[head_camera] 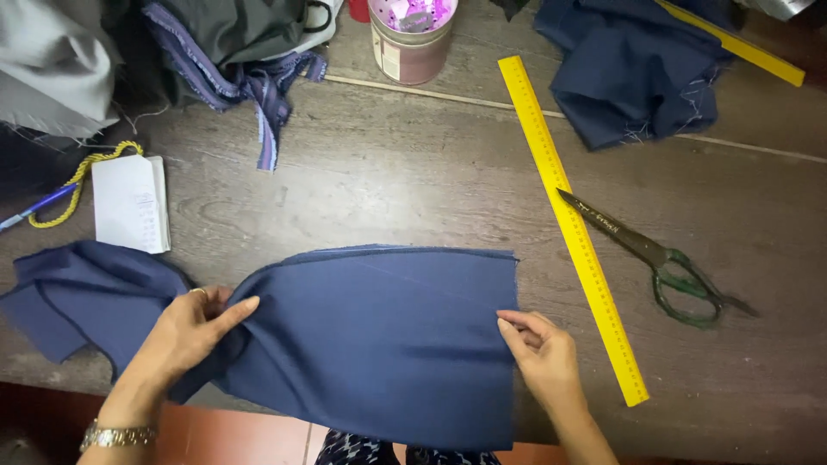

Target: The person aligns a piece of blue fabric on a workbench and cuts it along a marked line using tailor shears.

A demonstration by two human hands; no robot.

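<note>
A piece of navy blue cloth (388, 336) lies flat on the dark wooden table (413, 189), its near edge hanging over the table's front. My left hand (194, 331) grips the cloth at its bunched left side, and more cloth trails off to the left. My right hand (538, 353) pinches the cloth's right edge with its fingertips. A metal watch is on my left wrist.
A long yellow ruler (573, 228) lies diagonally to the right of the cloth. Beside it are green-handled scissors (659, 263). A white notepad (131, 202), yellow cord and blue pen are at the left. A tin (412, 39), piled fabrics and another navy cloth (633, 65) sit at the back.
</note>
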